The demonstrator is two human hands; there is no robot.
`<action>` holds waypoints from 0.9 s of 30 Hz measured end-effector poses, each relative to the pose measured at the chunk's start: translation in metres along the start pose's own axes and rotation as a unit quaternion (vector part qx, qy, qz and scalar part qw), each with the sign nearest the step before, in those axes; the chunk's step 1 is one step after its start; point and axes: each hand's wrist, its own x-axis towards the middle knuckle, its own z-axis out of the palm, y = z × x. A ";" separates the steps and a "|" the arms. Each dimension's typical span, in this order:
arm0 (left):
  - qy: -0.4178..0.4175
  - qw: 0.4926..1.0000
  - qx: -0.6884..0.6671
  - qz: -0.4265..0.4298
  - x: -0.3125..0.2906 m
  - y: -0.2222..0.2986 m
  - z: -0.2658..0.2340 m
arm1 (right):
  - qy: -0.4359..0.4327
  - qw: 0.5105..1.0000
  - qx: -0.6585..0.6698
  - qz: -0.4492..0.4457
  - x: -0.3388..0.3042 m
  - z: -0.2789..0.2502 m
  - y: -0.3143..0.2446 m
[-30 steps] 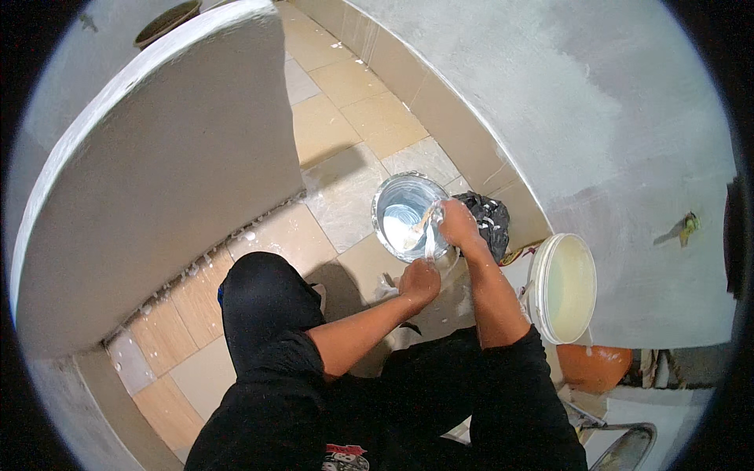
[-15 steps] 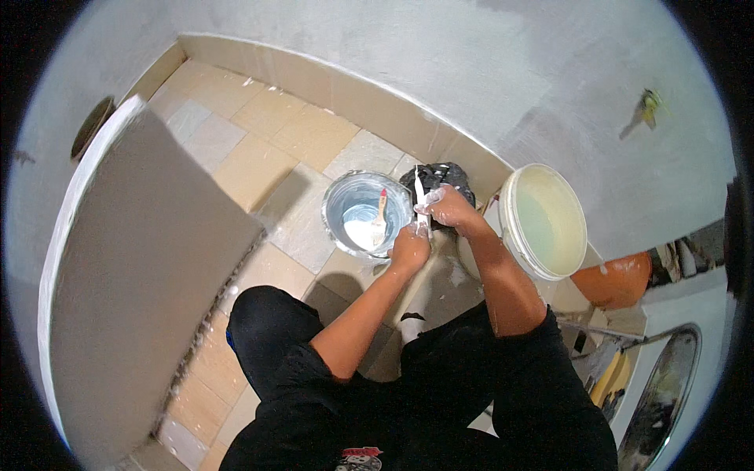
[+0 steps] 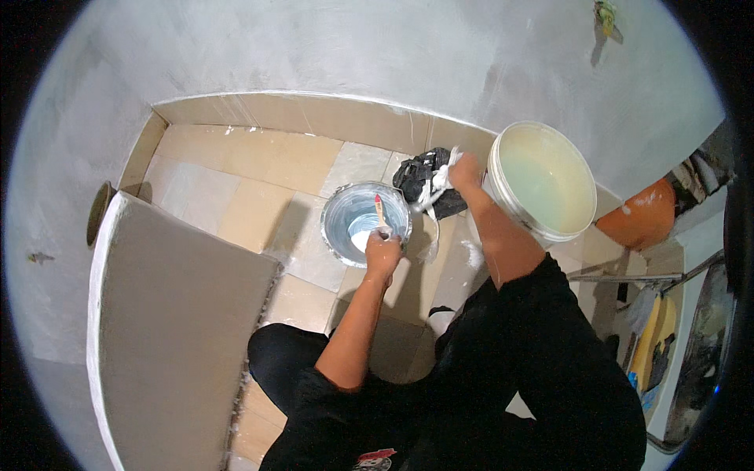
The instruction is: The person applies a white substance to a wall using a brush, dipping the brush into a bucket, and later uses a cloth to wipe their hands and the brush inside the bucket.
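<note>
My right hand (image 3: 466,173) is closed around a limp white strip of wet cloth (image 3: 437,185), whose strands hang over a crumpled black plastic bag (image 3: 424,169). Over the near rim of a grey bucket (image 3: 327,229) is my left hand (image 3: 383,253), fingers curled in. Inside the bucket, a paintbrush (image 3: 378,206) with a red-tipped pale handle leans above some white paint (image 3: 359,239). The bristle end of the brush lies right at my left fingertips. Whether those fingers grip it is hidden.
A large cream bucket (image 3: 581,161) of pale greenish liquid stands right of my right hand. Beyond it sits an orange tub (image 3: 640,216). A low partition (image 3: 184,314) rises at left, and a grey wall (image 3: 330,55) runs behind the tiled floor.
My hands have parted: the left moved to the bucket's near rim by the brush, the right moved up and right with the cloth strip. The strip went from stretched to dangling. The view has shifted.
</note>
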 end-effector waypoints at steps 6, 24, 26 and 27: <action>0.221 0.932 0.231 -0.167 -0.009 0.009 -0.019 | 0.057 0.998 0.035 0.020 0.017 0.005 0.032; 0.120 0.932 -0.267 -0.215 0.019 -0.019 -0.031 | 0.102 0.966 0.203 -0.120 -0.027 -0.133 0.047; 0.088 0.947 -0.248 -0.185 0.009 -0.016 -0.027 | 0.103 0.970 0.184 -0.118 -0.034 -0.145 0.058; 0.070 0.954 -0.233 -0.174 0.000 -0.004 -0.019 | 0.100 0.976 0.155 -0.119 -0.032 -0.151 0.072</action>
